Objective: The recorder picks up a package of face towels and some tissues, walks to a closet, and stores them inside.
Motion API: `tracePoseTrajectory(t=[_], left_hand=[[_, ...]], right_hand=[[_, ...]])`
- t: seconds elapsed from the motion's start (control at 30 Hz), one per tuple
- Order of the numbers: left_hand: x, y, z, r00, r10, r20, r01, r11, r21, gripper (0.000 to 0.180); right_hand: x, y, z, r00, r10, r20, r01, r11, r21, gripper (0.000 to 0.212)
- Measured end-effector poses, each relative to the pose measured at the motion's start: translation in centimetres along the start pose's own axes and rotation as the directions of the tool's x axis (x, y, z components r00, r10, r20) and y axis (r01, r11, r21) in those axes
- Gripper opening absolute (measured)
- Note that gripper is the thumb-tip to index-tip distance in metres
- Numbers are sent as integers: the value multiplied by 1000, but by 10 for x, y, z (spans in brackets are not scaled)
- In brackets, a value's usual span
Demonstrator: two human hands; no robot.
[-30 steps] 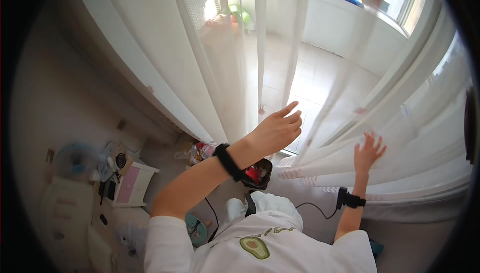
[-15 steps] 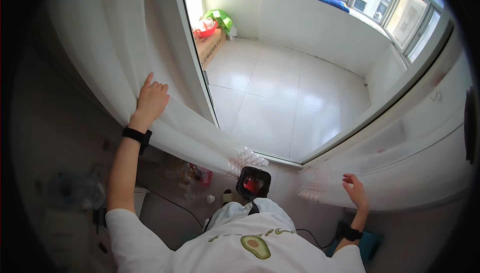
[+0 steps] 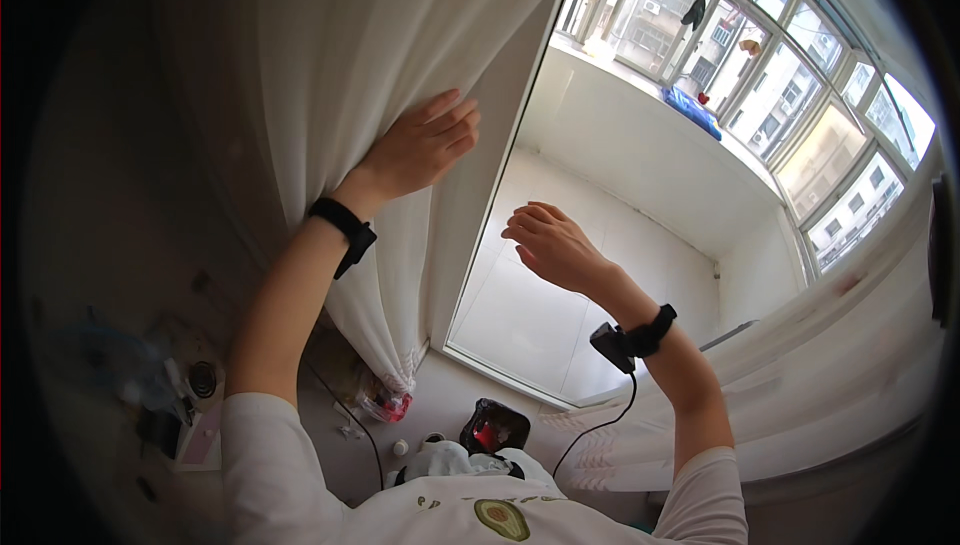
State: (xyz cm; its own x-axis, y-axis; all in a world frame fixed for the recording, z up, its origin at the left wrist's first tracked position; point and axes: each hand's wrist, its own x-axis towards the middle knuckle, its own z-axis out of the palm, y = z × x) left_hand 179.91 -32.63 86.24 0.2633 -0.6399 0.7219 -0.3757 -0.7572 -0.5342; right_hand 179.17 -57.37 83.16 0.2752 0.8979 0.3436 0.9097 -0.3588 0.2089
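A white sheer curtain (image 3: 320,75) hangs in long folds at the left, its hem ruffled. My left hand (image 3: 420,145) lies against its right part, fingers stretched and slightly bent, pressing the cloth rather than visibly pinching it. My right hand (image 3: 555,245) is raised in the air before the doorway, fingers loosely bent and nothing seen in them. Its wrist wears a black band with a small black device (image 3: 612,347), from which a cable hangs. Another white curtain (image 3: 830,365) hangs at the right, apart from both hands.
A white door frame (image 3: 500,375) opens onto a tiled balcony with a row of windows and a blue package (image 3: 690,110) on the sill. By my feet stands a black bin (image 3: 515,423) with something red inside. Clutter lies on the dim floor at left.
My left hand has moved right along the curtain, which now covers more of the doorway's left side. My right hand has come up and left, away from the right curtain. The view has turned.
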Motion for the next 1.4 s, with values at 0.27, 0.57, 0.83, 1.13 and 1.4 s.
tracePoseTrajectory(t=[0.27,0.57,0.83,1.13,1.4], left_hand=[[-6,-55,36,996,42,79,-54,987,154,29],[32,-39,56,988,21,152,-72,939,336,33],[56,-5,57,927,-168,335,-6,886,463,48],[53,17,93,877,-278,391,91,896,434,56],[30,28,114,945,-166,281,18,886,463,46]], right_hand=[[91,68,93,975,-182,-130,161,974,-157,11],[97,138,123,964,-264,8,245,880,-407,9],[73,140,141,986,-115,122,165,793,-587,20],[1,168,137,977,-212,22,186,801,-569,14],[-91,170,131,987,-132,87,158,802,-577,21]])
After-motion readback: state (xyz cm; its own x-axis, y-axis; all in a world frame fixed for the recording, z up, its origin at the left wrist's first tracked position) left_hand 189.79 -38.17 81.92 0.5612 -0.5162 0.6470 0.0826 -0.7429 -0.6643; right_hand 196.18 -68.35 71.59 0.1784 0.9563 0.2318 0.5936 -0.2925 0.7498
